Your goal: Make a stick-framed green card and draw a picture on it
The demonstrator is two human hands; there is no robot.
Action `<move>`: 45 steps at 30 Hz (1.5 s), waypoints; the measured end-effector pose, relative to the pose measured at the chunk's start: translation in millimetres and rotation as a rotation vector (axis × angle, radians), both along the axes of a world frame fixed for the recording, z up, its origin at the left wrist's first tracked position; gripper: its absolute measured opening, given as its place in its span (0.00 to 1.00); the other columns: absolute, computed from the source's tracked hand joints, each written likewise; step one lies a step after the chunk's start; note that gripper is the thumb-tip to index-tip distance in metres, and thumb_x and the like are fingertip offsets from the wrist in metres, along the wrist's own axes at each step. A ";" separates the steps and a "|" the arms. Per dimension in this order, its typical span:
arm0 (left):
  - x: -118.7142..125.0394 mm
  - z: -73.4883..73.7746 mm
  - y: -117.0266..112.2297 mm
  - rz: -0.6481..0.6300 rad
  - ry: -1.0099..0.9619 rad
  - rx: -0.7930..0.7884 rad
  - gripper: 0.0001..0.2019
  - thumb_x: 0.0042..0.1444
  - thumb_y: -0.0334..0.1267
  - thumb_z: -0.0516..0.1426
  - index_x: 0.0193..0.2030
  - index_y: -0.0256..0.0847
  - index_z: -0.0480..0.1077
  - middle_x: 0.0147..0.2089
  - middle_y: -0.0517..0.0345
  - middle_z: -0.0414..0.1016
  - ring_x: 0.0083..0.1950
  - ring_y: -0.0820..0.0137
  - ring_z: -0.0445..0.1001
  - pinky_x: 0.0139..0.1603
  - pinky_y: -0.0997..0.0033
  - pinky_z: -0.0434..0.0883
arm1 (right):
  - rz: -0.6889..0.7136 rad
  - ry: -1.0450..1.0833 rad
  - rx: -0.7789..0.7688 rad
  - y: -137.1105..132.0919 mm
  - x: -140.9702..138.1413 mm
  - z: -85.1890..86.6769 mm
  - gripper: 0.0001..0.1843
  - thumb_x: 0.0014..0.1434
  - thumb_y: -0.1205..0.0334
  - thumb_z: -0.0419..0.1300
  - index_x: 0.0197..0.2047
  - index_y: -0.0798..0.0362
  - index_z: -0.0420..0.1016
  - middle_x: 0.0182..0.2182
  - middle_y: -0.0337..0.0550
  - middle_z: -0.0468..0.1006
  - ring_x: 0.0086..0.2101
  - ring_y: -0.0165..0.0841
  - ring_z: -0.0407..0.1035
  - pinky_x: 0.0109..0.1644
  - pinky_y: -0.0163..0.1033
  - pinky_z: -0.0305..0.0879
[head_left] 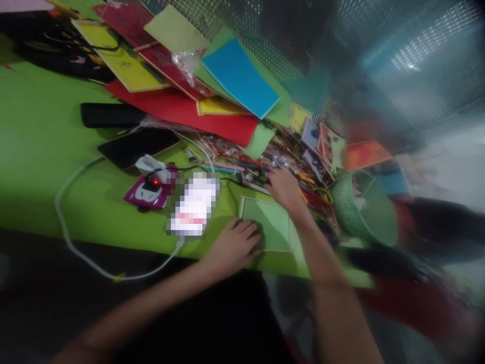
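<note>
My left hand [237, 243] lies palm down at the near edge of the green table, its fingers loosely spread over the left side of a green card framed with thin sticks [269, 222]. Beyond that card, my right hand [285, 188] reaches into a heap of pens and sticks [235, 167], with its fingers bent down and bunched. Whatever its fingertips pinch is hidden from view. A lit phone [194, 205], its screen blurred out, lies left of my left hand with a white cable [60, 212] plugged in.
A purple-and-white power socket [149, 194] with a red light sits left of the phone. Behind it are a dark phone [138, 146] and a black case [109, 115]. Coloured cards [240, 76] are piled at the back. A green basket [366, 207] stands on the right.
</note>
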State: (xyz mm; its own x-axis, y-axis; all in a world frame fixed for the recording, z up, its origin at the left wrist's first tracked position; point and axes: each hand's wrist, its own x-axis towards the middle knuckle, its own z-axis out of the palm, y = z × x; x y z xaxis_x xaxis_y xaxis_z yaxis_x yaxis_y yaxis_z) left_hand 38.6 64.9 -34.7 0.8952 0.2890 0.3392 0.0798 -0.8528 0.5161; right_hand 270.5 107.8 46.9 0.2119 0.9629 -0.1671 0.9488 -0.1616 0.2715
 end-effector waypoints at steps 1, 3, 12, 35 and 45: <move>-0.1 0.1 0.1 -0.003 0.004 -0.001 0.15 0.68 0.45 0.62 0.56 0.40 0.73 0.62 0.47 0.76 0.64 0.55 0.72 0.65 0.48 0.64 | 0.011 -0.007 0.001 1.1 0.6 0.1 0.10 0.66 0.63 0.62 0.45 0.56 0.83 0.44 0.55 0.83 0.47 0.44 0.74 0.48 0.43 0.66; -0.2 -1.1 0.1 -0.005 -0.003 -0.015 0.15 0.67 0.44 0.62 0.56 0.40 0.74 0.61 0.47 0.77 0.64 0.55 0.73 0.64 0.49 0.64 | 0.036 -0.024 0.020 1.4 2.5 0.8 0.10 0.65 0.64 0.61 0.45 0.57 0.83 0.44 0.56 0.83 0.47 0.44 0.74 0.49 0.43 0.65; -1.3 17.4 15.0 0.289 -0.322 -0.096 0.16 0.70 0.37 0.56 0.63 0.48 0.72 0.66 0.52 0.77 0.64 0.58 0.74 0.60 0.54 0.69 | 0.003 0.092 0.252 -61.4 -4.0 33.7 0.09 0.68 0.61 0.60 0.47 0.55 0.79 0.41 0.51 0.84 0.41 0.43 0.74 0.47 0.44 0.60; 27.8 40.4 0.6 0.088 -0.006 -0.005 0.15 0.75 0.41 0.49 0.42 0.39 0.73 0.36 0.52 0.80 0.39 0.60 0.77 0.46 0.58 0.67 | -0.500 1.674 0.960 -149.9 -60.9 -21.9 0.17 0.63 0.44 0.65 0.35 0.49 0.79 0.20 0.34 0.71 0.21 0.27 0.62 0.24 0.33 0.56; -24.7 25.8 1.5 0.130 -0.001 -0.122 0.16 0.76 0.43 0.47 0.46 0.43 0.75 0.46 0.54 0.85 0.48 0.59 0.81 0.52 0.56 0.71 | -0.625 1.580 1.550 -190.9 22.9 -6.4 0.19 0.56 0.45 0.70 0.32 0.49 0.71 0.19 0.27 0.65 0.18 0.21 0.54 0.20 0.29 0.51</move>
State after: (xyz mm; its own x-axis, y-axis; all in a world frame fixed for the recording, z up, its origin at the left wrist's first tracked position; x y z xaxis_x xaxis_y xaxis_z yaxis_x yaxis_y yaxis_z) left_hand 13.9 66.4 -8.8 0.8474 0.4411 0.2956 0.1841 -0.7663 0.6156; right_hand 293.4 -83.1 40.4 0.9226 0.3720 0.1018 -0.0155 0.2994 -0.9540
